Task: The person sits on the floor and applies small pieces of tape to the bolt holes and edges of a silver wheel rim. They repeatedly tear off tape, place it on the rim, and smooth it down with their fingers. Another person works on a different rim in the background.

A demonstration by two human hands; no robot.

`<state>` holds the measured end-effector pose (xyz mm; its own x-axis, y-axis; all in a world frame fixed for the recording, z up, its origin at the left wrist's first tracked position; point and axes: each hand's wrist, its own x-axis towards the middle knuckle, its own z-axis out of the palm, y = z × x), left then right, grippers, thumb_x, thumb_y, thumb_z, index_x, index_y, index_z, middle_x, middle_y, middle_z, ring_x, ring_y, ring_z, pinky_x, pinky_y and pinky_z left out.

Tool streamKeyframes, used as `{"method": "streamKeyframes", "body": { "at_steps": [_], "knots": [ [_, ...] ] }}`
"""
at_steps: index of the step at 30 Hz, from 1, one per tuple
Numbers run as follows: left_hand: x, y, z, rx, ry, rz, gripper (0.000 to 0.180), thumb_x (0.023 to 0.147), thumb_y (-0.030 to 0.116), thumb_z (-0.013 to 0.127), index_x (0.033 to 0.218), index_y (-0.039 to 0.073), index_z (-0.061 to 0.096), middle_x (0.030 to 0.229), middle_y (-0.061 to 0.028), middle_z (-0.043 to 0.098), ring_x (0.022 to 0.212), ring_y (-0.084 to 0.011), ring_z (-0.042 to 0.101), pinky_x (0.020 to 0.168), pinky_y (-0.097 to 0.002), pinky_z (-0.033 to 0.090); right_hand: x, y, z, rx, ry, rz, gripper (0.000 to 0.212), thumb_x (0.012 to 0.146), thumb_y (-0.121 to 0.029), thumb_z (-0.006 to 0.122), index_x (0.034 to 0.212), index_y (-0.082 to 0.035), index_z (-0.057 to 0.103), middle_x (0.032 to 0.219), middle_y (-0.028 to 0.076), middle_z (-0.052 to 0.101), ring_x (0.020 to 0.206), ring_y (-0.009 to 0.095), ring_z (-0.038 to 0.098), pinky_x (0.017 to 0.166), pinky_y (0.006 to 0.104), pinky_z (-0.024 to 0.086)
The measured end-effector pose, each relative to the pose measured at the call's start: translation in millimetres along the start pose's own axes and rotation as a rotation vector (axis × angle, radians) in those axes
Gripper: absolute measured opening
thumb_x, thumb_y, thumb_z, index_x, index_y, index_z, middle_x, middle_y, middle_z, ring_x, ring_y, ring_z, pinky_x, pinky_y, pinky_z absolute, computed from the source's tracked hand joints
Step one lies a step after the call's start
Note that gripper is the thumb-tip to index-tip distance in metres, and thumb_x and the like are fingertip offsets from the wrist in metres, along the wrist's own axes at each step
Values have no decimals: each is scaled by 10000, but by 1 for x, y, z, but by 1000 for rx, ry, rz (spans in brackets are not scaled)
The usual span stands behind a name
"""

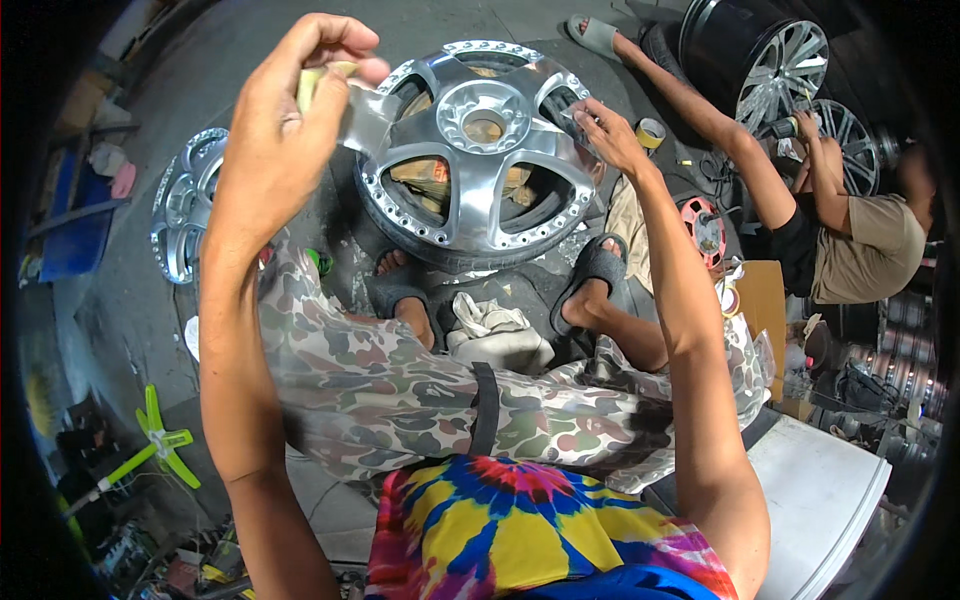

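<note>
A polished silver wheel face (473,190) with broad spokes and small bolts around its rim lies over a dark tyre-like ring in front of my feet. My left hand (285,130) is raised beside its left spoke, fingers curled round a roll of pale yellow tape (318,84). Part of the roll is hidden by the fingers. At the wheel's right edge, by the end of the right spoke, is my right hand (615,135). Its fingertips are pinched together there, and what they hold, if anything, is too small to make out.
Another silver wheel face (180,205) stands left. A tape roll (650,133) and a red reel (703,232) lie right of the wheel. A white cloth (495,335) sits between my feet. At right, another person (870,240) works at a spoked wheel (845,145), one leg stretched toward mine.
</note>
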<state>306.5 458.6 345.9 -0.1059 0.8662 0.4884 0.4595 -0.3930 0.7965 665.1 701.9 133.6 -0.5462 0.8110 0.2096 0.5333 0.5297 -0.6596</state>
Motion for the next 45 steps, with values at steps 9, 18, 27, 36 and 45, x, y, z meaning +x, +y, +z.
{"method": "streamKeyframes", "body": {
  "at_steps": [9, 18, 27, 36, 45],
  "knots": [
    [1, 34, -7, 138, -86, -110, 205, 970, 206, 667, 1041, 15, 643, 916, 47, 513, 811, -50, 438, 744, -203, 343, 39, -21, 12, -300, -141, -130, 329, 1027, -335, 637, 1105, -18, 681, 935, 204, 715, 837, 381, 682, 785, 462, 535],
    [7, 30, 5, 384, -124, -5, 334, 880, 274, 819, 1023, 28, 644, 962, -1, 528, 909, -116, 471, 824, -252, 371, 55, -27, 11, -507, -235, -290, 390, 1015, -386, 602, 1082, -7, 665, 988, 227, 724, 926, 433, 686, 806, 517, 509],
    [8, 25, 0, 417, -168, 29, 304, 877, 246, 809, 1000, 20, 647, 949, -15, 536, 891, -135, 484, 835, -270, 398, 56, -20, 8, -487, -312, -319, 410, 1017, -397, 591, 1208, -38, 635, 954, 222, 731, 892, 431, 693, 799, 533, 503],
    [7, 24, 1, 398, -174, 66, 266, 884, 198, 822, 994, 21, 657, 934, -13, 555, 887, -132, 504, 832, -266, 413, 57, -14, 5, -511, -314, -313, 412, 1054, -413, 546, 1235, -51, 623, 942, 223, 735, 930, 427, 692, 845, 539, 491],
    [6, 22, -2, 418, -204, 85, 239, 891, 184, 825, 994, 31, 674, 939, -12, 576, 881, -127, 530, 821, -266, 427, 56, -39, 5, -654, -396, -326, 473, 1053, -502, 511, 1160, -63, 648, 900, 208, 732, 908, 391, 689, 854, 501, 449]
  ]
}}
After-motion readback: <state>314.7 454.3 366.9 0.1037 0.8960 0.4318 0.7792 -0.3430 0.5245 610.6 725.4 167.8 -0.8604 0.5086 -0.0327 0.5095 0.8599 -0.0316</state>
